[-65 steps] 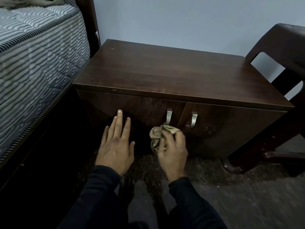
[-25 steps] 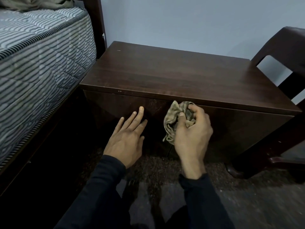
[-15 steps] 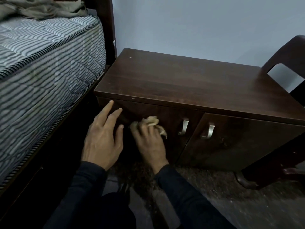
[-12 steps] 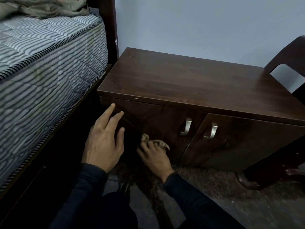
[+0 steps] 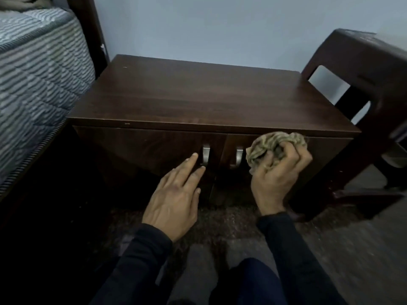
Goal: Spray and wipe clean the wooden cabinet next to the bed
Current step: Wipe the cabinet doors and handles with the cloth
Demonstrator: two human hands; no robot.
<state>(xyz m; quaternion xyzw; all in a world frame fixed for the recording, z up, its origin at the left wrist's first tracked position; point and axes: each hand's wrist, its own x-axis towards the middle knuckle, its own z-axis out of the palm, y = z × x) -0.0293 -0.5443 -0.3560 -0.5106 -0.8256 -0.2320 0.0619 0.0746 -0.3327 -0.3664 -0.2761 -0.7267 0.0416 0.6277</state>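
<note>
The dark wooden cabinet [image 5: 198, 100] stands against the wall beside the bed, with two doors and two metal handles [image 5: 206, 154]. My right hand [image 5: 277, 177] grips a crumpled beige striped cloth [image 5: 271, 145] and presses it on the upper part of the right door, just right of the handles. My left hand [image 5: 176, 194] lies flat against the left door, fingers apart, its fingertips next to the left handle. No spray bottle is in view.
The bed with a striped mattress [image 5: 37, 84] and dark bedpost [image 5: 92, 29] is close on the left. A dark plastic chair [image 5: 363, 69] stands right of the cabinet, almost touching it. My knees rest on the grey floor [image 5: 352, 249] in front.
My right hand has carried the cloth from low on the left door up and across to the top of the right door. My left hand has slid right to the left handle.
</note>
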